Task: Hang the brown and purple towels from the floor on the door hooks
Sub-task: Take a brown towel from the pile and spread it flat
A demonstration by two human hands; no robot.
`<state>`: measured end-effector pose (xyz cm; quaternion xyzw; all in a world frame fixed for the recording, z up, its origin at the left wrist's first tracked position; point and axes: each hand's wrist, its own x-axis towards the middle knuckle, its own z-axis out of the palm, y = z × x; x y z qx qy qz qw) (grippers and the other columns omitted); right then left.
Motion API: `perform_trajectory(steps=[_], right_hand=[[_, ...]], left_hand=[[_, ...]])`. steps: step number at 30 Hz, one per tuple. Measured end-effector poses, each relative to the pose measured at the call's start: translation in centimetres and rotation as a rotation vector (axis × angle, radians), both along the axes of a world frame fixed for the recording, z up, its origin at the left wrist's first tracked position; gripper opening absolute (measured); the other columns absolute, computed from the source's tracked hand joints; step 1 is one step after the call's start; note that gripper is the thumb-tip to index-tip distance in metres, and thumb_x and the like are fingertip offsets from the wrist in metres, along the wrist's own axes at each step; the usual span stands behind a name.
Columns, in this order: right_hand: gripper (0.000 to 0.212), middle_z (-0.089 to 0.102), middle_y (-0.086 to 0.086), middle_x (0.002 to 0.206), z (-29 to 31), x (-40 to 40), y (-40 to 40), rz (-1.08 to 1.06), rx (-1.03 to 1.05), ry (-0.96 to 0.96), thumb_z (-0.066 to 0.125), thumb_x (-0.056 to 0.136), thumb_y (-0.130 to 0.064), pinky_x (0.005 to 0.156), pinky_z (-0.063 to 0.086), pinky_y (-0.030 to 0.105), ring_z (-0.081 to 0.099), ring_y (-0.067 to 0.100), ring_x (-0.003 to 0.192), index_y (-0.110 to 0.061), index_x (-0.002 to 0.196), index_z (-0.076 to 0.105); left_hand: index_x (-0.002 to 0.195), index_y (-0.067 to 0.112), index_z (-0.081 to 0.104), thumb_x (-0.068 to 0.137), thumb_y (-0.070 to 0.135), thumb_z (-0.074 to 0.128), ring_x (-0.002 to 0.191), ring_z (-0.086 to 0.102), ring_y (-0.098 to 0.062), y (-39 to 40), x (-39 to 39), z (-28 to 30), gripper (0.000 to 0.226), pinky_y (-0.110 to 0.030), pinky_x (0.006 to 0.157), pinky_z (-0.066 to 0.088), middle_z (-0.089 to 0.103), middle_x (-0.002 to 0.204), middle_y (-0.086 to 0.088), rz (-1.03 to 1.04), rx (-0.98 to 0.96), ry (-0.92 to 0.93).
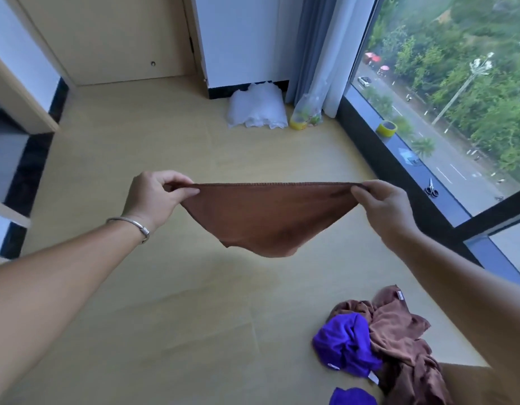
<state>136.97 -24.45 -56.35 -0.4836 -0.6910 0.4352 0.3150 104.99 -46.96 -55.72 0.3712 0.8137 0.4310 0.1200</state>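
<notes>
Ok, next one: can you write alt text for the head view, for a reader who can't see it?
Two hands, left and right, pinch the top corners of a brown towel and hold it stretched above a tan floor. More brown towels and purple towels lie heaped on the floor at lower right, beside a large window.
</notes>
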Motion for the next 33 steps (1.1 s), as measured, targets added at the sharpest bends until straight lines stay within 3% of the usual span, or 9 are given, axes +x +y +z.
perform_trajectory(steps=[4, 7, 11, 15, 19, 22, 25, 29, 33], right_hand=[[0.014, 0.065, -0.02, 0.06, -2.5, 0.1, -3.6, 0.033, -0.046, -0.043, 0.068, 0.086, -0.024, 0.044, 0.035, 0.008, 0.051, -0.003, 0.048, -0.033, 0.076, 0.072], [0.008, 0.059, -0.021, 0.055, -6.1, 1.9, -7.3, 0.071, -0.077, -0.132, 0.068, 0.086, -0.026, 0.042, 0.03, 0.009, 0.046, -0.002, 0.045, -0.03, 0.082, 0.073], [0.017, 0.065, -0.022, 0.063, -11.2, 6.8, -13.6, 0.18, -0.148, -0.314, 0.068, 0.086, -0.028, 0.055, 0.042, 0.016, 0.056, -0.001, 0.054, -0.044, 0.079, 0.069], [0.026, 0.067, -0.027, 0.074, -16.4, 13.0, -19.8, 0.298, -0.147, -0.472, 0.071, 0.083, -0.021, 0.062, 0.039, 0.008, 0.06, -0.006, 0.07, -0.046, 0.077, 0.066], [0.009, 0.068, -0.021, 0.081, -22.1, 18.7, -24.9, 0.357, -0.22, -0.592, 0.073, 0.083, -0.023, 0.072, 0.04, 0.015, 0.063, 0.001, 0.085, -0.031, 0.084, 0.074], [0.006, 0.067, -0.015, 0.083, -25.0, 21.6, -27.5, 0.44, -0.167, -0.68, 0.072, 0.084, -0.022, 0.073, 0.044, 0.025, 0.062, 0.011, 0.085, -0.025, 0.088, 0.075], [0.006, 0.068, -0.016, 0.081, -28.3, 24.5, -29.8, 0.483, -0.203, -0.742, 0.071, 0.085, -0.025, 0.07, 0.048, 0.031, 0.061, 0.009, 0.079, -0.029, 0.088, 0.073], [0.006, 0.063, -0.023, 0.073, -32.0, 26.8, -31.8, 0.471, -0.25, -0.781, 0.069, 0.085, -0.029, 0.061, 0.042, 0.02, 0.058, -0.001, 0.07, -0.034, 0.086, 0.071], [0.004, 0.067, -0.018, 0.08, -36.1, 25.6, -31.3, 0.452, -0.253, -0.783, 0.067, 0.087, -0.029, 0.072, 0.05, 0.031, 0.061, 0.007, 0.081, -0.031, 0.088, 0.07]], left_hand=[[0.07, 0.043, 0.07, 0.07, 0.026, 0.084, 0.055, 0.055, 0.004, -5.2, 0.3, -1.9, 0.022, -0.005, 0.055, 0.038, 0.066, 0.064, 0.022, 0.005, -0.072, -0.026], [0.074, 0.049, 0.068, 0.07, 0.03, 0.084, 0.06, 0.055, -0.001, -10.1, 2.2, -4.7, 0.025, -0.015, 0.059, 0.042, 0.066, 0.069, 0.019, -0.049, -0.198, -0.036], [0.074, 0.037, 0.072, 0.072, 0.03, 0.083, 0.074, 0.063, -0.01, -16.9, 6.4, -9.7, 0.013, -0.033, 0.073, 0.05, 0.068, 0.075, 0.019, -0.094, -0.366, -0.038], [0.076, 0.032, 0.075, 0.075, 0.032, 0.081, 0.074, 0.06, 0.0, -23.1, 11.9, -14.9, 0.007, -0.025, 0.071, 0.047, 0.067, 0.079, 0.025, -0.175, -0.481, -0.017], [0.082, 0.032, 0.075, 0.078, 0.028, 0.079, 0.079, 0.063, -0.005, -28.7, 17.8, -20.5, 0.006, -0.028, 0.071, 0.049, 0.069, 0.084, 0.022, -0.248, -0.622, -0.052], [0.087, 0.032, 0.075, 0.083, 0.03, 0.074, 0.083, 0.064, -0.007, -32.0, 21.3, -24.1, 0.005, -0.026, 0.073, 0.049, 0.069, 0.09, 0.022, -0.251, -0.7, -0.074], [0.09, 0.031, 0.074, 0.085, 0.03, 0.072, 0.083, 0.065, -0.009, -34.9, 24.7, -28.2, 0.006, -0.027, 0.073, 0.049, 0.069, 0.091, 0.021, -0.23, -0.738, -0.128], [0.091, 0.031, 0.072, 0.086, 0.028, 0.07, 0.081, 0.065, -0.014, -37.1, 27.0, -32.4, 0.006, -0.031, 0.072, 0.05, 0.069, 0.086, 0.016, -0.22, -0.756, -0.194], [0.09, 0.029, 0.071, 0.087, 0.023, 0.069, 0.083, 0.064, -0.015, -35.6, 25.9, -37.0, 0.007, -0.029, 0.07, 0.047, 0.068, 0.086, 0.014, -0.226, -0.721, -0.171]])
